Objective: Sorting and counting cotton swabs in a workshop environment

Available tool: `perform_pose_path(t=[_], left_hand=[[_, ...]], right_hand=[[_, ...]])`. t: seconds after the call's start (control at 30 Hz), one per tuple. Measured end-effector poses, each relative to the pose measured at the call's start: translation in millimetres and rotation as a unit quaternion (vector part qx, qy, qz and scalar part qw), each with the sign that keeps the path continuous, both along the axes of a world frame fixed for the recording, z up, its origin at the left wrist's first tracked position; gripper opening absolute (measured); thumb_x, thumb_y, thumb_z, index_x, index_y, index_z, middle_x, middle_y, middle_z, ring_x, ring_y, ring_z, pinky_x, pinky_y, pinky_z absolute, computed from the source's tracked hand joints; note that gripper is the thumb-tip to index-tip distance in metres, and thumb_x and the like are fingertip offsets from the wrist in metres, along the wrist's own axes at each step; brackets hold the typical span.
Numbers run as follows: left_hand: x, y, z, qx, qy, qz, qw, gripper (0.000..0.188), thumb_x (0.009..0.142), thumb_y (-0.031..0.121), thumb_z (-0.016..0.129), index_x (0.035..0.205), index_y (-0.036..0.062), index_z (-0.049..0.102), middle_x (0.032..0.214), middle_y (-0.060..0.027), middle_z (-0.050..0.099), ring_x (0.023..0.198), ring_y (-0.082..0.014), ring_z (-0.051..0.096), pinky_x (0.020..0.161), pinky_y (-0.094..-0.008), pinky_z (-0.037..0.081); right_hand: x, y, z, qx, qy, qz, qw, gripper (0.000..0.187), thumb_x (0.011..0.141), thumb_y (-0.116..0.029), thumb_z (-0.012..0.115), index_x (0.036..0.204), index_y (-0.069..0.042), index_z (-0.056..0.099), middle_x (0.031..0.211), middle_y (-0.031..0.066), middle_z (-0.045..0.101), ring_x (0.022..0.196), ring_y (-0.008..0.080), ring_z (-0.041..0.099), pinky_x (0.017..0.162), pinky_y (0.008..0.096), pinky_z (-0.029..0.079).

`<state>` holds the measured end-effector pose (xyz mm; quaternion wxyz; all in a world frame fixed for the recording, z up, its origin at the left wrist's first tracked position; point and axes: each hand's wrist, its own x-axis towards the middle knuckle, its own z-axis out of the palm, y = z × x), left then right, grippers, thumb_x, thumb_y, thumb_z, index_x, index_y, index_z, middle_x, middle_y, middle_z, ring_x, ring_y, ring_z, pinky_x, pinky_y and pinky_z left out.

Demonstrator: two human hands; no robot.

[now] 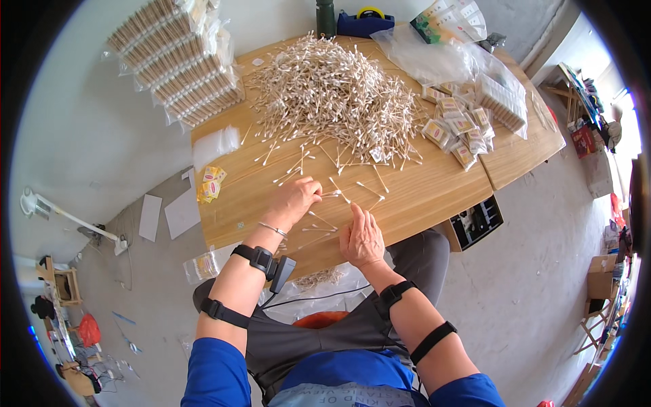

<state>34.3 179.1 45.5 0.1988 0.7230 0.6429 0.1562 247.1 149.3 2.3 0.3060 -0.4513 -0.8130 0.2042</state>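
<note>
My left hand (296,199) is closed in a pinch over the wooden table, with cotton swabs (331,193) sticking out to the right of its fingertips. My right hand (364,239) lies low over the table near its front edge, fingers stretched forward. Its index fingertip is close to the white head of a loose swab (340,190); I cannot tell whether they touch. More single swabs (322,220) lie between and around the hands. Beyond them rises a large heap of loose cotton swabs (332,102).
Bagged swabs (180,64) are stacked at the far left, near clear plastic sleeves (217,146) and yellow labels (211,183). Small filled packs (461,129) and plastic bags (434,57) lie at right. A blue tape dispenser (366,24) and green bottle (325,18) stand behind.
</note>
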Motion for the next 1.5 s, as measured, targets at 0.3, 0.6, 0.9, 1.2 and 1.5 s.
perform_pose_path(t=[0.3,0.6,0.9,1.2,1.5], left_hand=[[21.1,17.6,-4.8,0.126,0.048,-0.066,0.989,0.022,0.076,0.015,0.077,0.094,0.0110,0.065,0.107,-0.0046,0.055,0.103,-0.0243,0.057,0.083,-0.0383,0.052],[22.7,14.7,-18.3,0.098,0.163,-0.070,0.979,0.018,0.084,0.023,0.068,0.089,0.0072,0.061,0.097,-0.0062,0.056,0.100,-0.0244,0.055,0.086,-0.0381,0.049],[0.1,0.8,8.1,0.263,-0.038,0.061,0.962,0.009,0.096,0.009,0.053,0.094,0.0012,0.049,0.087,-0.0170,0.054,0.079,-0.0332,0.055,0.072,-0.0432,0.045],[41.1,-120.7,23.4,-0.049,-0.196,0.047,0.978,0.018,0.101,0.020,0.052,0.100,0.0022,0.050,0.078,-0.0145,0.059,0.072,-0.0272,0.060,0.066,-0.0386,0.047],[75.9,-158.0,-18.4,-0.005,-0.173,-0.037,0.984,0.015,0.094,0.015,0.060,0.099,0.0033,0.053,0.086,-0.0165,0.061,0.081,-0.0354,0.062,0.070,-0.0420,0.049]], right_hand=[[1.3,-0.4,-0.5,-0.001,-0.001,0.001,1.000,0.056,0.082,-0.012,0.056,0.133,0.006,0.041,0.100,0.0222,0.055,0.093,0.0380,0.057,0.082,0.0453,0.048],[1.4,1.2,1.8,-0.005,-0.001,-0.004,1.000,0.053,0.084,-0.012,0.056,0.131,0.005,0.040,0.097,0.0210,0.055,0.093,0.0383,0.056,0.083,0.0447,0.047],[-0.7,-2.0,-3.9,0.005,-0.008,-0.013,1.000,0.055,0.083,-0.014,0.056,0.133,0.003,0.041,0.105,0.0220,0.056,0.098,0.0381,0.056,0.086,0.0457,0.048],[2.4,-0.9,-6.0,0.019,-0.015,-0.013,1.000,0.056,0.084,-0.017,0.056,0.134,0.003,0.039,0.110,0.0225,0.055,0.102,0.0390,0.056,0.088,0.0455,0.047],[-0.4,-1.6,-1.7,-0.020,-0.003,-0.019,1.000,0.053,0.084,-0.013,0.057,0.131,0.004,0.042,0.108,0.0243,0.057,0.103,0.0401,0.056,0.091,0.0459,0.046]])
